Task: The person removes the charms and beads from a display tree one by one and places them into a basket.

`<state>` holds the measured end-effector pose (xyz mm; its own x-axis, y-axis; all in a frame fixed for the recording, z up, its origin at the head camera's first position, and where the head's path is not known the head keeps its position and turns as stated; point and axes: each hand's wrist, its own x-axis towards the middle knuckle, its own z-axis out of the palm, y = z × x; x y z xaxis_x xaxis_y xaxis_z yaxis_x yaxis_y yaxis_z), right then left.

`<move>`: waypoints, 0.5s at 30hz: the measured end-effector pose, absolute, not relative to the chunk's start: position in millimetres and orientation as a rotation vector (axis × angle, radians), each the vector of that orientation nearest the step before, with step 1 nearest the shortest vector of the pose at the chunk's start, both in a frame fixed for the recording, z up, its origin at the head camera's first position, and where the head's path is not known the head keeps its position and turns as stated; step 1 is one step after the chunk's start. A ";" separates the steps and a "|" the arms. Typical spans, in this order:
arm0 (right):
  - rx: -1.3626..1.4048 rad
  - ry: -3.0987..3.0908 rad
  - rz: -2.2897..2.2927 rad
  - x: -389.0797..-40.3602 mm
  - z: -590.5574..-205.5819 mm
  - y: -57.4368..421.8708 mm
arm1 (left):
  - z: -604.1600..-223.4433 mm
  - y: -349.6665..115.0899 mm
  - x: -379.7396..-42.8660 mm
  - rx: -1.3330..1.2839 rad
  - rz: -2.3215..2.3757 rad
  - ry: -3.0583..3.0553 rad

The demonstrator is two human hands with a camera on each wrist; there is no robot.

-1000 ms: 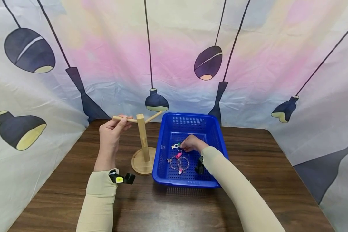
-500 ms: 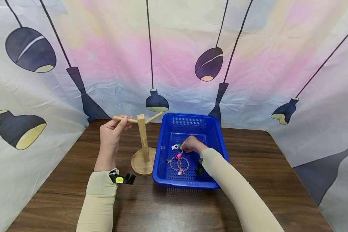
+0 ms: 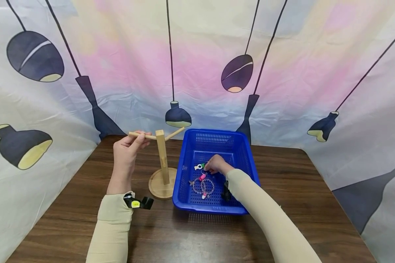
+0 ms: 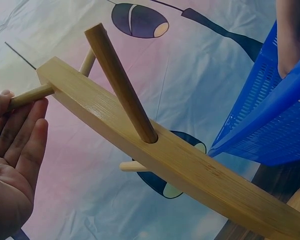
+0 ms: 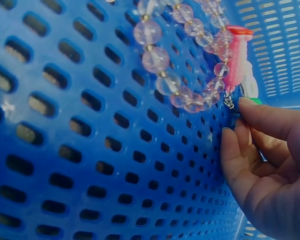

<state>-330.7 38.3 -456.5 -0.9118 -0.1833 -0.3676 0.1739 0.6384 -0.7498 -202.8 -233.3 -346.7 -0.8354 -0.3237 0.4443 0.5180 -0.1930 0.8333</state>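
Note:
My left hand pinches a peg near the top of a wooden peg stand; in the left wrist view, thumb and fingers hold the end of that peg. Inside a blue plastic basket, my right hand reaches down to the perforated floor. Its thumb and fingertips pinch the metal ring of a keychain with a pink charm. Beside it lie clear-pink beaded bracelets. A small white and green charm lies just left of the right fingertips, and whether it joins the same ring is unclear.
The stand's round base is on a dark wood table, close to the basket's left side. Several pegs stick out from its post. A patterned cloth hangs behind the table.
Hardly anything differs. The right wrist and forearm shift slightly left and down within the basket; the left hand keeps its hold on the peg.

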 end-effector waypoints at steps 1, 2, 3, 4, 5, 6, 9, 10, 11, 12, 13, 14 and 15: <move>-0.006 2.456 -1.171 -331.9 -458.0 37.8 | -346.7 -233.4 -202.6 -0.230 -2.059 -1.545; -0.005 2.463 -1.163 -332.8 -459.2 37.5 | -346.8 -233.5 -202.6 -0.232 -2.056 -1.547; -0.004 2.468 -1.156 -333.6 -460.1 37.1 | -346.8 -233.6 -202.5 -0.234 -2.054 -1.547; -0.001 2.471 -1.151 -334.6 -460.9 36.7 | -346.8 -233.7 -202.4 -0.235 -2.053 -1.550; 0.000 2.475 -1.145 -335.3 -461.6 36.4 | -346.7 -233.7 -202.4 -0.237 -2.054 -1.549; 0.000 2.477 -1.140 -335.9 -462.1 36.2 | -346.7 -233.7 -202.3 -0.237 -2.055 -1.548; -0.001 2.476 -1.131 -336.4 -462.0 36.1 | -346.5 -233.7 -202.2 -0.233 -2.061 -1.546; -0.004 2.472 -1.131 -336.2 -461.6 36.3 | -346.4 -233.6 -202.1 -0.232 -2.062 -1.548; -0.008 2.466 -1.132 -335.5 -460.7 36.6 | -346.4 -233.6 -202.2 -0.229 -2.066 -1.547; -0.018 2.459 -1.134 -334.4 -459.5 37.1 | -346.4 -233.6 -202.2 -0.228 -2.066 -1.548; -0.023 2.445 -1.139 -333.3 -458.1 37.6 | -346.4 -233.6 -202.2 -0.227 -2.067 -1.549; -0.026 2.430 -1.145 -332.2 -456.6 37.9 | -346.5 -233.6 -202.4 -0.226 -2.069 -1.547; -0.030 2.414 -1.150 -330.9 -454.7 38.2 | -346.4 -233.7 -202.4 -0.227 -2.072 -1.544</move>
<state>-330.9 38.2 -454.7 -0.8923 -0.2129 -0.3981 0.1749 0.6499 -0.7396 -202.4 -233.7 -346.4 -0.8396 -0.3194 0.4394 0.5123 -0.1968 0.8360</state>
